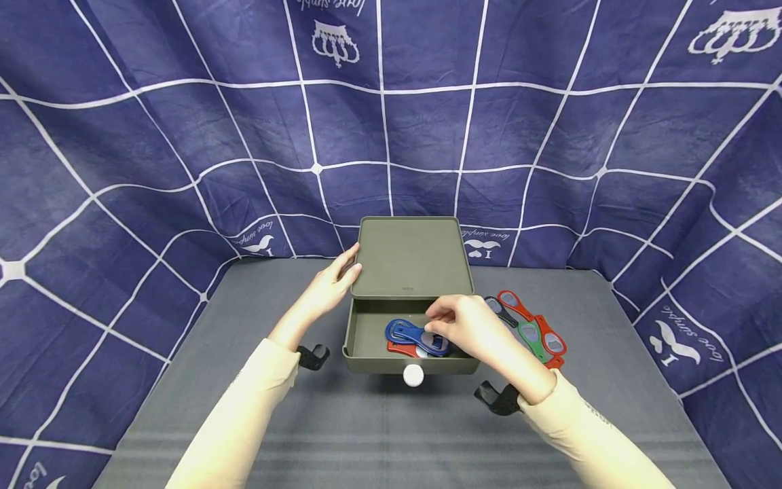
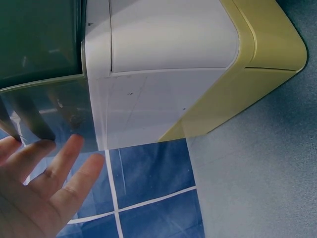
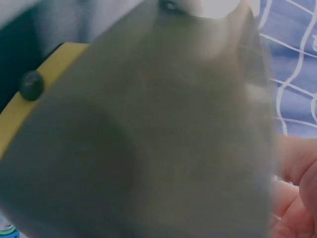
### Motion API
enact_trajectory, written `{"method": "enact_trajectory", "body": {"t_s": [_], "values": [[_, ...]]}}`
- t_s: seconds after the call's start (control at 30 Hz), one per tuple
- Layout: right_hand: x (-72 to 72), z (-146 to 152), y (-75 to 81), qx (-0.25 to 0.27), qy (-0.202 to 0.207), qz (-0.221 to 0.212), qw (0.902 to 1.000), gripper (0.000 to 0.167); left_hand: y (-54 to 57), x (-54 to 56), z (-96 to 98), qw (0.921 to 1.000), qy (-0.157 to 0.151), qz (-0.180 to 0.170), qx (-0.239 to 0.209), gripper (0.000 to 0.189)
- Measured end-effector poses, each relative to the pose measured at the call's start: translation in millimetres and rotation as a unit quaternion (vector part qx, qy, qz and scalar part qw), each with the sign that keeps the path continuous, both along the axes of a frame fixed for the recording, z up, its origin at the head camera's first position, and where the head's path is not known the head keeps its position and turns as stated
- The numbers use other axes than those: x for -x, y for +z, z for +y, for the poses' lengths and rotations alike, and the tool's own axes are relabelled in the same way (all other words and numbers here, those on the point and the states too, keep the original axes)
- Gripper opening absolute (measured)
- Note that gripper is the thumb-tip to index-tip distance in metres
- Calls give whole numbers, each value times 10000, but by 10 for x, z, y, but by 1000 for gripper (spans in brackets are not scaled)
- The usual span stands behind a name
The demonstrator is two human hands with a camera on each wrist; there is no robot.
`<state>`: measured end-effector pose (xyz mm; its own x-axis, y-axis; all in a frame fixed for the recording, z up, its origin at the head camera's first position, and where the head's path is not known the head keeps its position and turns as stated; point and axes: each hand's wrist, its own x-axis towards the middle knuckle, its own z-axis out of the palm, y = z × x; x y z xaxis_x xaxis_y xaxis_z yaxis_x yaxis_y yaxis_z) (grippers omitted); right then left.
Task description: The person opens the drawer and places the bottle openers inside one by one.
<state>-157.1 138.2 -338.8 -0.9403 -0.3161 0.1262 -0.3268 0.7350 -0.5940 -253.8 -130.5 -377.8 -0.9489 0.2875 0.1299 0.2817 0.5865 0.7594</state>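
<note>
A grey bench [image 1: 342,435] carries an olive box and a scatter of flat, coloured openers as a person works with both bare hands. Closest to the camera, cream sleeves [image 1: 244,414] reach in from either side, with black bands [image 1: 313,357] at the wrists. Between them, a white knob [image 1: 413,375] marks the front of the drawer [image 1: 374,366], which stands pulled out from the box. Blue openers [image 1: 413,333] lie inside, overlapping, above a red opener [image 1: 401,349] partly hidden beneath. The right hand [image 1: 473,326] hangs over the drawer's right part, its fingers bent, a gap between thumb and fingertips, and nothing seen between them; whether the tips touch the blue pieces cannot be told. To the right of the box, on the bench, lie a green opener [image 1: 537,346], a black opener [image 1: 509,317] and several red ones, some touching. The left hand [image 1: 328,285], fingers straight and spread, grips nothing and lies against the left side of the box [image 1: 409,255]. Behind it all hangs a blue curtain [image 1: 421,129] crossed by white lines.
</note>
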Motion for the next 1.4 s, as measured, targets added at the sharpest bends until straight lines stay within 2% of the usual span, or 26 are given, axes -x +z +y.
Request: {"method": "enact_trajectory", "body": {"t_s": [0.23,0.43,0.73,0.97,1.07,1.17,1.27,1.4], "values": [[-123,97,192,587,-15,-581,9966,13,20,-2,-1,10000,14,-6,-1,55],[-289,147,233,1148,180,-1039,9878,16,21,10,-8,10000,7,27,-11,55],[-586,94,79,1857,713,-1760,9641,20,20,17,-15,10000,-17,38,-24,55],[-754,24,-253,2241,1063,-2188,9437,14,22,13,-10,10000,3,25,-34,55],[-776,10,-425,2490,1132,-2444,9303,18,16,12,-10,10000,25,-13,-31,55],[-781,-11,-582,2939,1208,-2714,9085,24,6,12,-7,10000,52,-50,-29,55],[-785,-45,-710,3477,1199,-2925,8827,31,-4,13,0,10000,33,-42,-50,55],[-797,-108,-813,4023,976,-3002,8593,39,-8,10,7,9999,3,-3,-133,55]]}}
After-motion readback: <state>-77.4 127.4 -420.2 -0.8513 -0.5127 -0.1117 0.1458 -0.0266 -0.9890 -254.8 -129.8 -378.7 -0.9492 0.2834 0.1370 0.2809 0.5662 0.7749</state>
